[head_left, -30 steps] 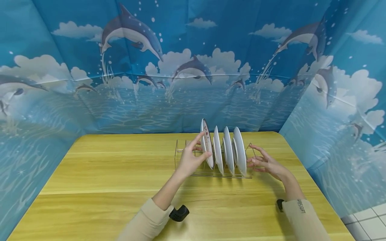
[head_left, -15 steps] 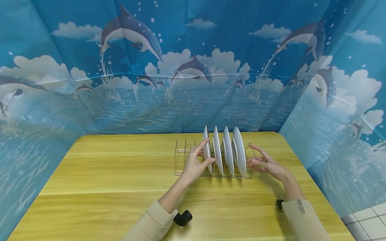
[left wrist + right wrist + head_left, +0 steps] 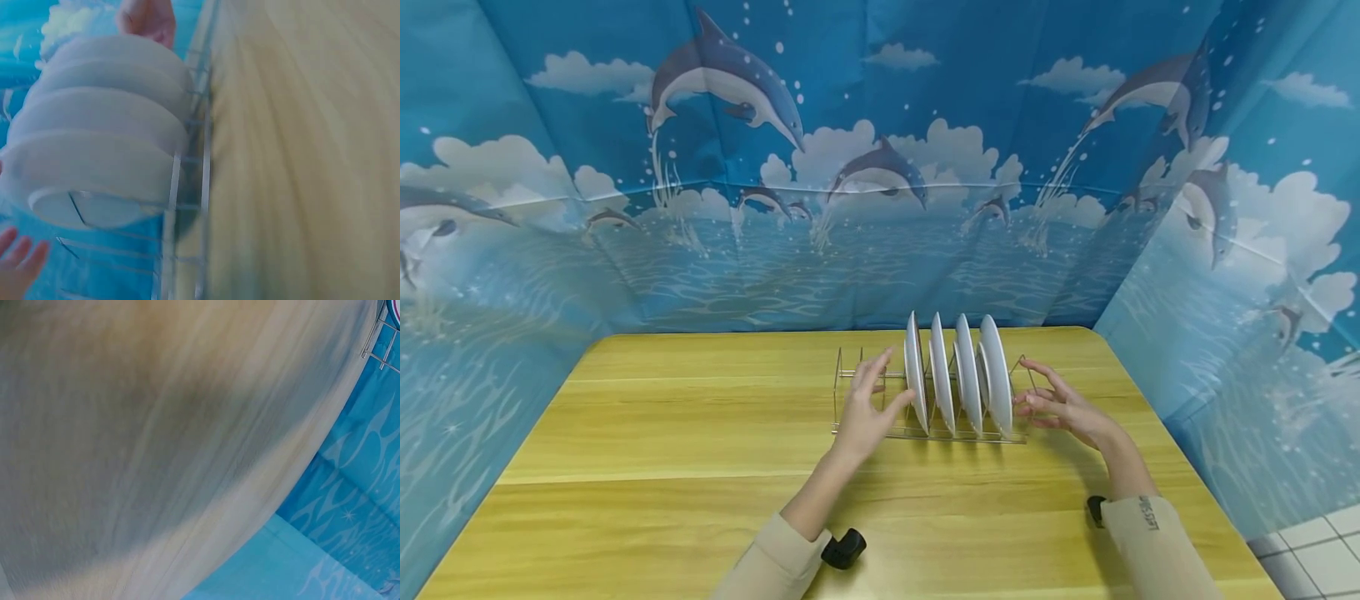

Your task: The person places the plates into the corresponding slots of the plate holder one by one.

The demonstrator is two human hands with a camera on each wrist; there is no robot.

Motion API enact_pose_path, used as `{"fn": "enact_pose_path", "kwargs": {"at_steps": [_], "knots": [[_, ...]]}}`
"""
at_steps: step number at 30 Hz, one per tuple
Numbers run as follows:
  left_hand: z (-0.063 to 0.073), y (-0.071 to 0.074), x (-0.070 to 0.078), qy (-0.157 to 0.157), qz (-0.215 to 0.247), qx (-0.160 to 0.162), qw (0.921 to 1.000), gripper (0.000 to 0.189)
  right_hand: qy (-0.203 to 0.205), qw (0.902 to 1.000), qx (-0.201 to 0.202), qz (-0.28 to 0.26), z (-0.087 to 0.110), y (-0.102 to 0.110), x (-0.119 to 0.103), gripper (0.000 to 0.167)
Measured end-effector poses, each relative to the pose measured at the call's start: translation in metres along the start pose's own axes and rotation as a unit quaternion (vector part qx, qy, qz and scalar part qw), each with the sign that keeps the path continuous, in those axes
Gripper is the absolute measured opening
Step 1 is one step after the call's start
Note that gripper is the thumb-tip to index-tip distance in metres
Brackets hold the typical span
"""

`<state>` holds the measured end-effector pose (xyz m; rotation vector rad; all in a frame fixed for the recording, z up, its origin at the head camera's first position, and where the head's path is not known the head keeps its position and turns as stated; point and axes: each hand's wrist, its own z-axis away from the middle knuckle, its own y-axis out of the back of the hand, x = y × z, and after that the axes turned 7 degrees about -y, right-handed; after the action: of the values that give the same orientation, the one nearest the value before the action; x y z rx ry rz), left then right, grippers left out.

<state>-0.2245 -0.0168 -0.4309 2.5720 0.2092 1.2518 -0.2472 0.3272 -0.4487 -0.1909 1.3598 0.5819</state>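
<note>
Several white plates stand on edge in a wire dish rack point(image 3: 205, 156) on the table. The leftmost plate point(image 3: 916, 375) leans slightly in its slot, its underside point(image 3: 94, 165) facing the left wrist camera. My left hand point(image 3: 861, 421) is just left of this plate, fingers spread and holding nothing; its fingertips point(image 3: 39, 255) are apart from the plate in the left wrist view. My right hand point(image 3: 1063, 410) holds the rack's right end, beside the rightmost plate point(image 3: 997, 375). In the right wrist view neither hand shows, only a rack corner point(image 3: 374, 347).
Bare slots lie at the rack's left end. The yellow wood-grain table point(image 3: 647, 450) stretches to both sides and in front. A blue dolphin-print curtain point(image 3: 880, 250) hangs close behind the table and along its sides.
The leftmost plate, earlier held raised and showing its printed face, has come down into the rack. My left hand has let go and moved left. The right hand has stayed still.
</note>
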Motion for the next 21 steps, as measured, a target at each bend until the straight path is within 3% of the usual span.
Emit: {"fn": "enact_pose_path", "kwargs": {"at_steps": [3, 6, 9, 14, 21], "knots": [[0.008, 0.006, -0.012, -0.043, -0.042, 0.084, 0.9947, 0.059, 0.002, 1.0000, 0.001, -0.001, 0.000, 0.000, 0.000, 0.063], [0.016, 0.012, -0.022, -0.046, -0.073, 0.142, 0.9860, 0.059, 0.003, 1.0000, 0.001, -0.003, 0.000, -0.001, -0.001, 0.062], [0.024, 0.015, -0.027, -0.014, -0.084, 0.169, 0.9819, 0.061, 0.004, 1.0000, 0.003, -0.004, 0.001, 0.000, -0.002, 0.062], [0.034, 0.011, -0.034, 0.048, -0.064, 0.194, 0.9778, 0.061, 0.004, 1.0000, -0.003, -0.006, 0.000, 0.000, -0.002, 0.063], [0.037, 0.000, -0.040, 0.052, -0.059, 0.247, 0.9658, 0.055, 0.002, 1.0000, 0.003, -0.004, 0.001, -0.001, -0.002, 0.062]]}}
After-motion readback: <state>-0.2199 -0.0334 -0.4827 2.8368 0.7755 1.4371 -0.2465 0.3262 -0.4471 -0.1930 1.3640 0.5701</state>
